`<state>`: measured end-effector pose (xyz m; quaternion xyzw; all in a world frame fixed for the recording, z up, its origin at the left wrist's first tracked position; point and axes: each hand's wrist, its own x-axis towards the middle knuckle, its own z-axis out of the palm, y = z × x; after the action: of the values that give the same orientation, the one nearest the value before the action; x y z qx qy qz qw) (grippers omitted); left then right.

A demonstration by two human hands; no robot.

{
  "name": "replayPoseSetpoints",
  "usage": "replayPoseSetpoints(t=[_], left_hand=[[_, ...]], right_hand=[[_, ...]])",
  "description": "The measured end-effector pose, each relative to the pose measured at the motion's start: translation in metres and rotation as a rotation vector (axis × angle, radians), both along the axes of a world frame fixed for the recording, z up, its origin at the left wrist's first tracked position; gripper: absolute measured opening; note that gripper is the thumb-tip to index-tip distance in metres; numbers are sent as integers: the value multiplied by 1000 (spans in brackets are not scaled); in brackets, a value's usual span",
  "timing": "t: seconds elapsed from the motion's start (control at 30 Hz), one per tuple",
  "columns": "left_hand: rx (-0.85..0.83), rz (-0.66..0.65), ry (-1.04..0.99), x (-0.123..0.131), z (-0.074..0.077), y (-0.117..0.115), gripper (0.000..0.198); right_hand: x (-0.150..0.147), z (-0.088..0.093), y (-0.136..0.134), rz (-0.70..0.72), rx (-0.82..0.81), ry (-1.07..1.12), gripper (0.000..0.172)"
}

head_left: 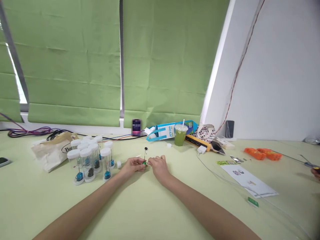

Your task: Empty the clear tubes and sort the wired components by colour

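Observation:
Both my hands meet at the middle of the pale green table. My left hand (133, 165) is closed in a pinch on a small green bead (144, 163) with a thin wire stem and a dark bead (146, 148) on top. My right hand (158, 166) is closed too, fingertips pinching at the same green bead from the right. A small white cap (118, 164) lies just left of my left hand.
Several clear vials with white caps (86, 158) stand to the left, beside a paper bag (51, 150). Behind are a green drink cup (180, 134), a blue carton (166, 130), cables and a phone (218, 147). Papers (248, 181) and orange items (262, 154) lie right. Another person's hand (316, 172) shows at the right edge.

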<state>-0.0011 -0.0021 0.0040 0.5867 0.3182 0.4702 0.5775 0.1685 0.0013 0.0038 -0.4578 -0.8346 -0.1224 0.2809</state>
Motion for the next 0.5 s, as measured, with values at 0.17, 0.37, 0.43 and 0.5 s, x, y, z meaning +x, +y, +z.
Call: replayPoseSetpoints(t=[0.17, 0.37, 0.43, 0.5], left_hand=[[36, -11, 9, 0, -2, 1, 26], [57, -21, 68, 1, -1, 0, 25], [62, -23, 70, 1, -2, 1, 27], [71, -22, 65, 0, -4, 3, 27]], right_hand=[[4, -2, 1, 112, -147, 102, 20], [7, -5, 2, 155, -275, 212, 19], [6, -4, 0, 126, -227, 178, 19], [5, -3, -2, 90, -158, 126, 19]])
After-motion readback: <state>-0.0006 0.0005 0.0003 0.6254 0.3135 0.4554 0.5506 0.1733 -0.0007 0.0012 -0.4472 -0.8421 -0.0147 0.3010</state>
